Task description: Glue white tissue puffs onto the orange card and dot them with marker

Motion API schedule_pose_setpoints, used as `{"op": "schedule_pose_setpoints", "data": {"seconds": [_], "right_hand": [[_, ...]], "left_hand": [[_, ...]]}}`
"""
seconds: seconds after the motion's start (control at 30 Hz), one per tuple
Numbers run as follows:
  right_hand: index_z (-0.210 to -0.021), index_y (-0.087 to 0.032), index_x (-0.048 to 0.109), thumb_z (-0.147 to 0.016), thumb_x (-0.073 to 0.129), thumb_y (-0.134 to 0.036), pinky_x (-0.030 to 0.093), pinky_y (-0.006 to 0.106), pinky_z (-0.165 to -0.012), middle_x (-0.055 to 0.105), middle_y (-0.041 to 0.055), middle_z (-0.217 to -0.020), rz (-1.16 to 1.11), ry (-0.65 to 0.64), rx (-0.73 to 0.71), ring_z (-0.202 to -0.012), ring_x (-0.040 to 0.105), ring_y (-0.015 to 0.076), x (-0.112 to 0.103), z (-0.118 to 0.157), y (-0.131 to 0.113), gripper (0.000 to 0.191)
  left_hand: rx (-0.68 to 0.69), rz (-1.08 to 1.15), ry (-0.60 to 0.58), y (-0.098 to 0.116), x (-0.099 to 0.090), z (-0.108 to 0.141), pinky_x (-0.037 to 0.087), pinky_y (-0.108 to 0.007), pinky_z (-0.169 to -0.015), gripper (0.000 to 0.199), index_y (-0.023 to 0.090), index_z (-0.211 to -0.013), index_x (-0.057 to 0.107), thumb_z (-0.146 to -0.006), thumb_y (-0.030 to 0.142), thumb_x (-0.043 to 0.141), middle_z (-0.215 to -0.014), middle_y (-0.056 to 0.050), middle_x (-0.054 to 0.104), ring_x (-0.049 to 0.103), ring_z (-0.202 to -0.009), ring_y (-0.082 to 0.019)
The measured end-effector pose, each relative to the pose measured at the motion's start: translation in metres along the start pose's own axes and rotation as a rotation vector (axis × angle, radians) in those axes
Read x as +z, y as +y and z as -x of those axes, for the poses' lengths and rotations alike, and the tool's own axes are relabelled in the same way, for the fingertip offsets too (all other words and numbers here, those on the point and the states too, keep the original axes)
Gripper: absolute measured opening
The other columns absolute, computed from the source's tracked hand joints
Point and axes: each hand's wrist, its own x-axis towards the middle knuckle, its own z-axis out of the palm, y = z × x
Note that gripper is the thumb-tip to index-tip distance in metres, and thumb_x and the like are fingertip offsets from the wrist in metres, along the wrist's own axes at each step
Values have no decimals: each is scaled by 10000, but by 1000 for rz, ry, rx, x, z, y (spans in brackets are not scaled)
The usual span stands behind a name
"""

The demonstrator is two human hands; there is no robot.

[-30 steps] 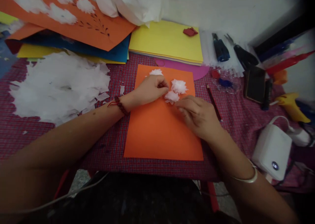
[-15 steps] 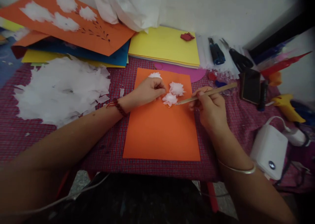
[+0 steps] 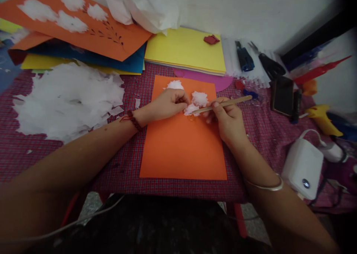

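An orange sheet of paper (image 3: pixel 182 150) lies before me with three white ruffled paper flowers on its upper part. In my right hand (image 3: pixel 230 122) is a thin wooden stick (image 3: pixel 238 100), its tip on the lowest flower (image 3: pixel 191 109). Just left of that flower, my left hand (image 3: pixel 169 103) is closed with thumb and forefinger together. Whether it pinches a petal or a small paper piece cannot be seen. A second flower (image 3: pixel 199 98) sits at the upper right, and a third flower (image 3: pixel 175 84) is partly behind my left hand. A small shiny spot shows beneath the lowest flower.
White paper pieces (image 3: pixel 67 101) are heaped at left. Behind are a decorated orange sheet (image 3: pixel 125 47) and a yellow paper stack (image 3: pixel 184 49). On the right lie scissors (image 3: pixel 269 64), a phone (image 3: pixel 282 95), a yellow glue gun (image 3: pixel 322 118) and a white corded box (image 3: pixel 302 168).
My right hand has moved left with the stick, bringing its tip from the lowest flower's right edge onto the flower. My left hand has stayed almost in place.
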Motion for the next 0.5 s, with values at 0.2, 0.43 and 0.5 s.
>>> {"op": "schedule_pose_setpoints", "data": {"seconds": [0.2, 0.43, 0.5], "right_hand": [[-780, -254, 633, -881, 701, -488, 426, 246, -429, 653, -28, -621, 7, 39, 21, -454, 543, 101, 2, 1, 0, 263], [-781, -248, 629, -890, 688, -388, 417, 223, -410, 603, -40, -598, -106, 158, 35, -444, 524, 92, 0, 0, 0, 187], [-769, -237, 624, -895, 667, -342, 398, 211, -394, 597, -37, -600, -146, 227, 33, -436, 508, 84, -3, -1, 0, 170]], "left_hand": [[61, -105, -16, -7, 5, 2, 371, -186, -545, 106, 142, -746, 589, -744, 42, 623, -660, 42, 584, 515, -589, -67], [146, -392, 112, -12, 11, -3, 377, -216, -592, 141, 140, -754, 619, -730, 5, 588, -692, 33, 577, 502, -637, -81], [153, -411, 127, -12, 11, -3, 387, -227, -612, 135, 137, -757, 623, -737, 8, 591, -706, 22, 591, 521, -666, -91]]}}
